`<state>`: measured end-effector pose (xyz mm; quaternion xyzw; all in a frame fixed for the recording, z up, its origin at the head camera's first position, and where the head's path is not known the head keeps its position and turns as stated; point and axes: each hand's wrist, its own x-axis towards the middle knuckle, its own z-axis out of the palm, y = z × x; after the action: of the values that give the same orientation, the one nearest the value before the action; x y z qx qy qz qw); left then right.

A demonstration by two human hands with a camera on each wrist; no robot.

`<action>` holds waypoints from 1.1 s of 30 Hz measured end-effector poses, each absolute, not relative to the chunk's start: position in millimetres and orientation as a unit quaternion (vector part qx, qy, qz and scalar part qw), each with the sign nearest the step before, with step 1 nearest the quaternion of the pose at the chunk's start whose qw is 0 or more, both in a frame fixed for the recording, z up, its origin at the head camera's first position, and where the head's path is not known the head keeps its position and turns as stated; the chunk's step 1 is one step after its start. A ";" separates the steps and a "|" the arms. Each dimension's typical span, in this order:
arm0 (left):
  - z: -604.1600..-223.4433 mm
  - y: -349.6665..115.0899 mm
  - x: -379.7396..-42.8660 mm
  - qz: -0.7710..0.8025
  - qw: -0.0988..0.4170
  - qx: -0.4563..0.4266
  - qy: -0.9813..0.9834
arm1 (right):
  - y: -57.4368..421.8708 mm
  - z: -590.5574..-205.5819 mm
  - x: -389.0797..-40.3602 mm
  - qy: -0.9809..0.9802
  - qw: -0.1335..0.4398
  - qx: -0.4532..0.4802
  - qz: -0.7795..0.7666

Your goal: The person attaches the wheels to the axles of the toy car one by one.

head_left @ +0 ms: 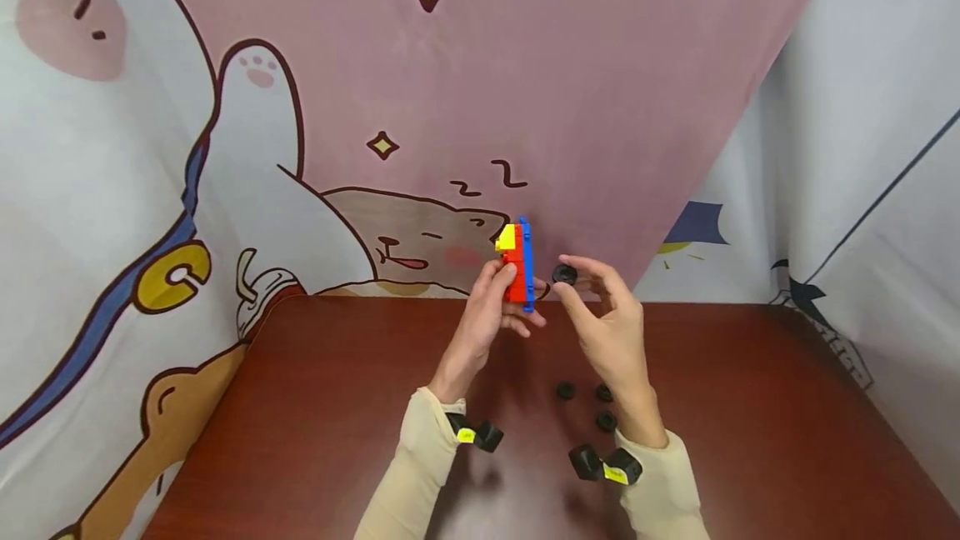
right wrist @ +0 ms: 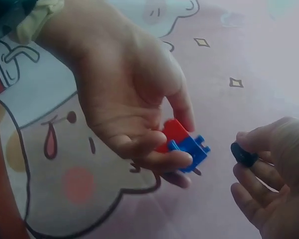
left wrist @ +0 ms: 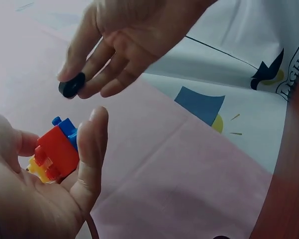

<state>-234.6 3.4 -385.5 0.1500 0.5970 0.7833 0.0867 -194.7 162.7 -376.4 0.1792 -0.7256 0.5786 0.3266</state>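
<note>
Brick build (head_left: pixel 514 277), red w/ blue & yellow parts, is held up by the far edge of the bench (head_left: pixel 300 440), approx. mid-view from the head cam. Bkgd: pink-and-white cloth (head_left: pixel 600 65) w/ cartoon animals, incl. a sleeping cat (head_left: pixel 420 232) marked "z z" just behind the build. Bench top is reddish-brown w/ a pale shine toward the near side. Person's forearms in cream sleeves (head_left: pixel 416 448) reach in from the near side, each w/ a black wrist device (head_left: pixel 489 437) bearing a yellow label. Right grip (head_left: pixel 611 323), a bare hand, pinches one black wheel (head_left: pixel 564 274) btwn thumb & finger. Left grip (head_left: pixel 486 311), also bare, pinches the build btwn thumb & fingers, some fingers extending past it. Build's long side runs up-down in head view: red body in the middle, blue strip (head_left: pixel 528 265) along the R side, yellow block (head_left: pixel 507 237) at upper L. Both wrist cams show the blue side toward the held wheel, the two near but apart. Three loose wheels (head_left: pixel 607 421) lie close together on the bench, one partly hidden by the right wrist.
</note>
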 end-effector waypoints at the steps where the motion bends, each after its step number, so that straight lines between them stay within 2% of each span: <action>1: -384.3 3.2 -234.1 0.784 0.087 0.148 0.596 | 161.8 -375.7 -195.0 -0.729 0.322 0.181 0.577; 10: -377.5 8.2 -228.1 0.792 0.094 0.123 0.591 | 152.0 -378.8 -190.7 -0.743 0.294 0.200 0.567; 26: -370.4 13.6 -221.3 0.801 0.140 0.129 0.568 | 146.4 -383.4 -193.6 -0.725 0.297 0.225 0.579; 30: -371.1 14.2 -221.1 0.812 0.132 0.124 0.555 | 145.6 -383.6 -194.3 -0.709 0.278 0.162 0.627; 33: -372.9 14.9 -220.8 0.815 0.117 0.120 0.554 | 145.1 -383.8 -194.3 -0.729 0.223 0.102 0.639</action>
<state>-220.8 14.9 -372.9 0.1197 0.5545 0.8152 0.1169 -194.3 145.1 -383.8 0.1020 -0.7294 0.6387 0.2230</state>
